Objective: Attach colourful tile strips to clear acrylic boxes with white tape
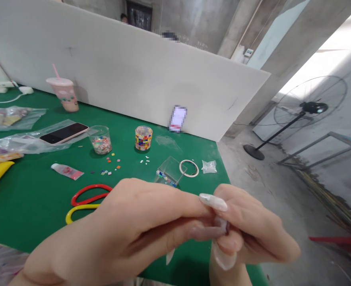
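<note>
My left hand [139, 226] and my right hand [249, 226] meet above the front of the table, fingertips pressed together. Whatever lies between them is too small or hidden to make out. Both hands are closed in a pinch. Just beyond them stands a clear square box [173, 169] with a row of coloured mosaic tiles along its lower edge. A white ring [189, 168] lies beside the box, and a small clear packet [209, 167] is to its right. Scissors [92, 194] with red and yellow handles are partly covered by my left hand.
On the green table [127, 171] are a mosaic-covered glass [143, 139], a cup of loose tiles [101, 143], a glue tube [68, 171], a phone [64, 133] and a drink cup [63, 93]. Another phone [178, 118] leans on the white partition [118, 71]. A fan [312, 107] stands right.
</note>
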Available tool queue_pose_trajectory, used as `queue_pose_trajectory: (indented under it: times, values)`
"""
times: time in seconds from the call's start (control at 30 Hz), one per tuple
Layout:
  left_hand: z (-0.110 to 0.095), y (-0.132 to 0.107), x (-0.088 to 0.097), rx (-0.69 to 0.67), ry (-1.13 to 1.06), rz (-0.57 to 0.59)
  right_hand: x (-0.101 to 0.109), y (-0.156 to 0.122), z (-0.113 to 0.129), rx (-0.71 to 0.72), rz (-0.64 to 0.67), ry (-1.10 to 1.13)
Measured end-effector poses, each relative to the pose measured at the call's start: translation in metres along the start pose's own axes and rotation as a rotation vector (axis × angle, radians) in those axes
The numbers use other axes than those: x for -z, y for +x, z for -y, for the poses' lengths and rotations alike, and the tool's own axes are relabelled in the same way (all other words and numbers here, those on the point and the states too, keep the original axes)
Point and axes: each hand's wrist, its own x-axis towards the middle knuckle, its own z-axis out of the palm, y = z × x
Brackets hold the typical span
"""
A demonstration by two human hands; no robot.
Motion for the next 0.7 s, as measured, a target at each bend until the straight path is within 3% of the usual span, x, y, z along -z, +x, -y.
queue_pose_trajectory:
  times: [0.1, 0.37, 0.6, 0.7]
  values:
    - [0.001, -0.005, 0.001, -0.006, 0.0, 0.009, -0.004, 0.01, 0.003, 0.166, -0.073, 0.061]
    - [0.012, -0.028, 0.018, -0.084, 0.094, 0.12, -0.001, 0.016, 0.004, 0.173, -0.03, 0.05]
    - [0.011, -0.025, 0.019, -0.092, 0.108, 0.157, 0.0, 0.023, 0.003, 0.249, -0.009, 0.016]
    - [0.01, -0.021, 0.02, -0.098, 0.092, 0.17, 0.003, 0.013, 0.004, 0.183, 0.01, -0.018]
